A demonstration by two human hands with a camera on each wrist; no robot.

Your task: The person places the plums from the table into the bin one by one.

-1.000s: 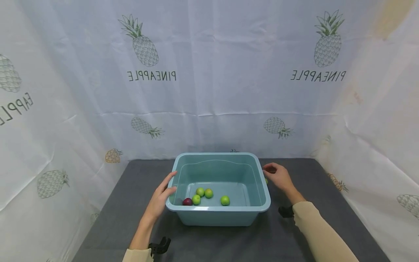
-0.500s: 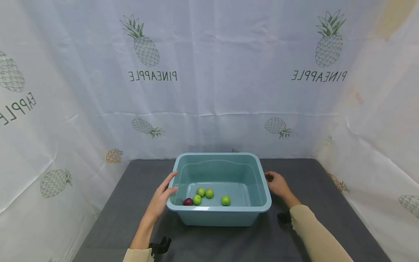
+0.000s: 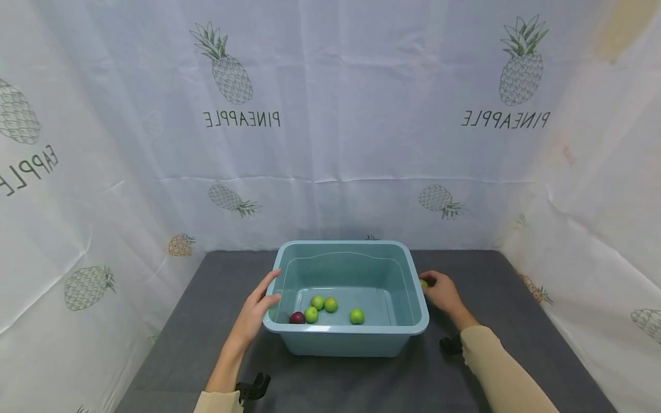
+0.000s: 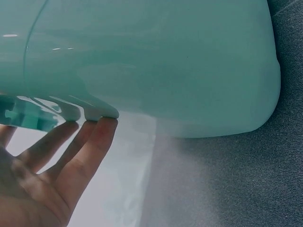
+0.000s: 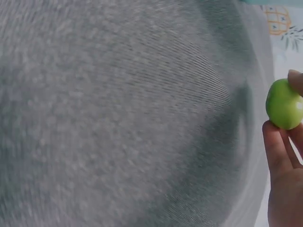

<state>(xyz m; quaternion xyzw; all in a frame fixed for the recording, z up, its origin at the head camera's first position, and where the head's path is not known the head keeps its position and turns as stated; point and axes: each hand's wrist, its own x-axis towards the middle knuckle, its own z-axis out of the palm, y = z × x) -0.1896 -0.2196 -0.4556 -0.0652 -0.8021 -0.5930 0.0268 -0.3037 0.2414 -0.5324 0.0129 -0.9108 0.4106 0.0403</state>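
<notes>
A blue-green plastic basin (image 3: 343,343) stands on the dark tabletop. In it lie several small round green fruits (image 3: 356,316) and one dark red fruit (image 3: 296,318). My left hand (image 3: 252,315) rests on the basin's left rim. In the left wrist view, fairly straight fingers (image 4: 87,161) touch the rim with their tips. Just outside the basin's right side, my right hand (image 3: 442,293) pinches another green fruit (image 5: 285,105) between thumb and fingers. The basin's rim partly hides that fruit in the head view.
The dark cloth-covered table (image 3: 191,338) extends on both sides of the basin. White curtains (image 3: 341,143) with pineapple prints hang behind and at the sides. A black strap (image 3: 253,388) is on the left wrist.
My right hand has come down beside the basin's right side. The green fruit there now shows between its fingers. My left hand stays on the rim, and the basin keeps its place.
</notes>
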